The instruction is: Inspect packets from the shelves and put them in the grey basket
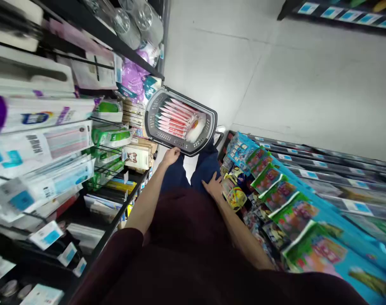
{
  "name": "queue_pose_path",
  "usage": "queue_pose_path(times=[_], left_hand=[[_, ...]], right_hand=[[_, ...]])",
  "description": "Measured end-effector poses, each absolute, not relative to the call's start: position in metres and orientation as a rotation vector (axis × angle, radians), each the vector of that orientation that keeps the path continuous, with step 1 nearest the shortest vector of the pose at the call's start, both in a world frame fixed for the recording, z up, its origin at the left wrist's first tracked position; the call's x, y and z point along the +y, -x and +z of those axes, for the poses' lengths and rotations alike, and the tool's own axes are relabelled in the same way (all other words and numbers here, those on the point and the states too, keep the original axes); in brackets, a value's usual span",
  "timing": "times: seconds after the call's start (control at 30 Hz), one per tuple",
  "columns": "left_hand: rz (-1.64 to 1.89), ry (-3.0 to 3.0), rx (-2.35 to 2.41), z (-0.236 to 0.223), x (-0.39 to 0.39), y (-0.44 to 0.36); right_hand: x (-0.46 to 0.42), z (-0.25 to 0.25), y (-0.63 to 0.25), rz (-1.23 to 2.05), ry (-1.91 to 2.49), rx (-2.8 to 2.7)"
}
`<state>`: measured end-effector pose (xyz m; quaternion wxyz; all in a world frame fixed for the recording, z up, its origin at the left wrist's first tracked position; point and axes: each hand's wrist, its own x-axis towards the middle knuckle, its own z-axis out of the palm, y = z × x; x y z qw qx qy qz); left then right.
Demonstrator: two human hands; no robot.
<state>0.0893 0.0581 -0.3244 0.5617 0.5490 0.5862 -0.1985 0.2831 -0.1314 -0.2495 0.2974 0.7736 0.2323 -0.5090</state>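
Observation:
A grey shopping basket (212,127) with a dark rim is in front of my legs. Several flat red-and-white packets (177,118) stand in a row inside it, beside a clear-wrapped pack with white contents (197,128). My left hand (172,156) is closed at the near edge of the basket; its fingertips are partly hidden, and whether they hold the rim or the handle I cannot tell. Over my right thigh, my right hand (213,185) has its fingers spread and holds nothing. Yellow packages (236,197) on the right shelf are close to it.
Shelving on the left carries hanging packs (113,137), purple bags (132,78) and clear containers (148,23). Blue-and-green snack bags (294,212) hang along the right shelf. Pale tiled floor (212,55) lies ahead, with another shelf edge (348,17) at the far right.

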Motion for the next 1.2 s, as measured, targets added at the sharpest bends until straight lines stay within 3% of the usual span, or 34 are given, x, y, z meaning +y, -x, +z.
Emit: queue_pose_path(times=[0.33, 0.7, 0.93, 1.2], left_hand=[[-0.516, -1.537, 1.335, -0.476, 0.096, -0.216], [-0.667, -1.566, 1.457, -0.608, 0.05, -0.22], [-0.658, -1.43, 1.521, -0.639, 0.055, -0.232], [-0.542, -1.447, 1.435, -0.626, 0.067, -0.202]], right_hand=[[-0.111, -0.329, -0.329, -1.058, -2.187, 0.781], [-0.107, -0.369, -0.344, -0.916, -2.293, 0.772], [-0.1, -0.371, -0.352, -0.892, -2.306, 0.804], [-0.097, -0.371, -0.349, -0.846, -2.287, 0.874]])
